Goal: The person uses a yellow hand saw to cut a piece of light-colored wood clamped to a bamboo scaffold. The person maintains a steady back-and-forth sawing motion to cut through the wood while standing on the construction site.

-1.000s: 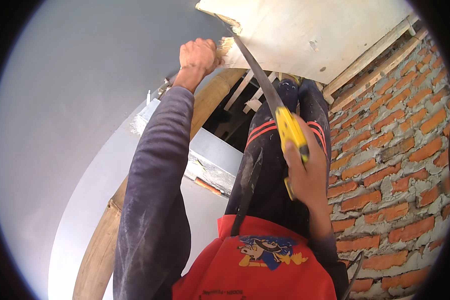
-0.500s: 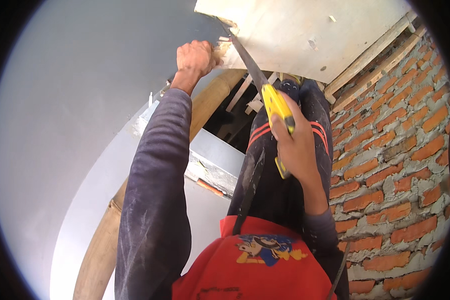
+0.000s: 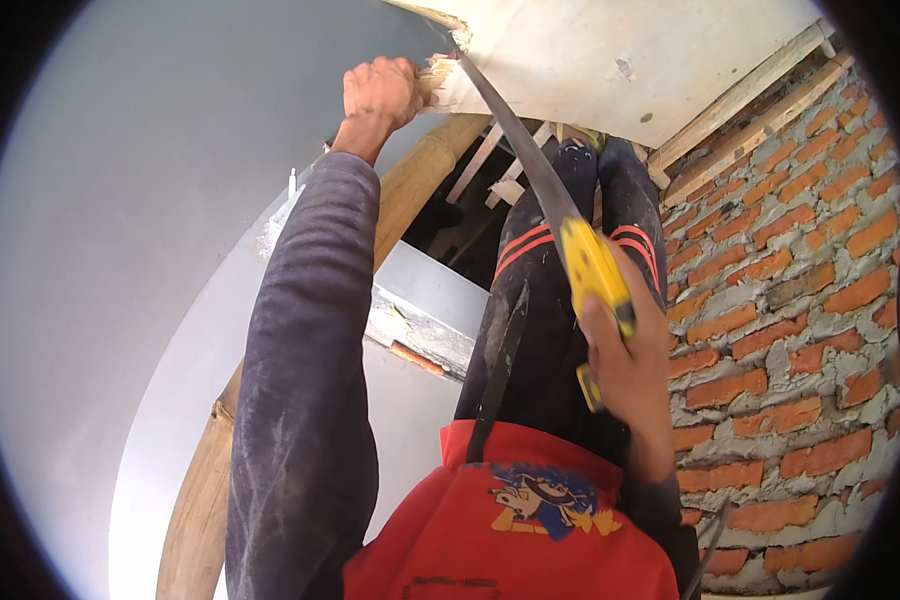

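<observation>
My right hand [image 3: 632, 350] is wrapped round the yellow handle of a handsaw [image 3: 532, 160]. The dark blade slants up and left, its far end at a rough, splintered notch in a pale plywood board [image 3: 590, 75]. At the board's left edge, just beside the notch, my left hand [image 3: 382, 92] is closed on the splintered corner. Its fingertips are partly hidden, as they curl round the wood. The saw's tip is lost against the notch and the grey wall behind.
On the right rises a brick wall [image 3: 770, 370] with rough mortar. Timber battens [image 3: 740, 100] run between it and the board. A bamboo pole [image 3: 425, 180] passes below my left forearm. Under the board is a dark gap with wooden strips [image 3: 477, 163]. A smooth grey wall [image 3: 190, 150] fills the left.
My right hand has drawn the saw back toward my body, and more blade shows outside the notch. The left hand keeps its hold on the board; the view has shifted slightly.
</observation>
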The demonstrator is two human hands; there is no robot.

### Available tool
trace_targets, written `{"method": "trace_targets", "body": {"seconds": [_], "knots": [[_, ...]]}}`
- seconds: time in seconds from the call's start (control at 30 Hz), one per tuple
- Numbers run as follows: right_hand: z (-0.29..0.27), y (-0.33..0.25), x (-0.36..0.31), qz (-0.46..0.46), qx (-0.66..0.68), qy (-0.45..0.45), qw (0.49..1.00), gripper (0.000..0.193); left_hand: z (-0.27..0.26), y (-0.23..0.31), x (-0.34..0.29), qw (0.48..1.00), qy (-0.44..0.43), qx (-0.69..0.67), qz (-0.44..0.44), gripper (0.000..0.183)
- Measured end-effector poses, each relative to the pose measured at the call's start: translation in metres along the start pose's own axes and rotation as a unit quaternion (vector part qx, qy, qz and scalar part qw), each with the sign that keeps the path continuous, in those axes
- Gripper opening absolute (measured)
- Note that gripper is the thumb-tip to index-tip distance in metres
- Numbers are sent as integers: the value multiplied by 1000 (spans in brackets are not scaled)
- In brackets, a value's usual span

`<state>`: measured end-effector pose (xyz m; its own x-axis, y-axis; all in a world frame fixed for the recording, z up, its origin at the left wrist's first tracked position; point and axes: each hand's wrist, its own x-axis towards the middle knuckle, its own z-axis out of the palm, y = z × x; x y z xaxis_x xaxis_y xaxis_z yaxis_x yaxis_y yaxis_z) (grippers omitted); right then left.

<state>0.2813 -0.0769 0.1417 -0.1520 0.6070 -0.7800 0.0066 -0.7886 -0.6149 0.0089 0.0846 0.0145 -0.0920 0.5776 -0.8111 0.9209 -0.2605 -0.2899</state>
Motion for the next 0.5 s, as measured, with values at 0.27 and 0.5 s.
{"method": "trace_targets", "body": {"seconds": [0.27, 0.5], "knots": [[27, 21, 45, -44, -36, 8, 998, 44, 9, -2, 9, 998, 52, 20, 36, 50], [-8, 2, -10, 109, 49, -3, 993, 42, 3, 7, -10, 1000, 10, 3, 6, 46]]}}
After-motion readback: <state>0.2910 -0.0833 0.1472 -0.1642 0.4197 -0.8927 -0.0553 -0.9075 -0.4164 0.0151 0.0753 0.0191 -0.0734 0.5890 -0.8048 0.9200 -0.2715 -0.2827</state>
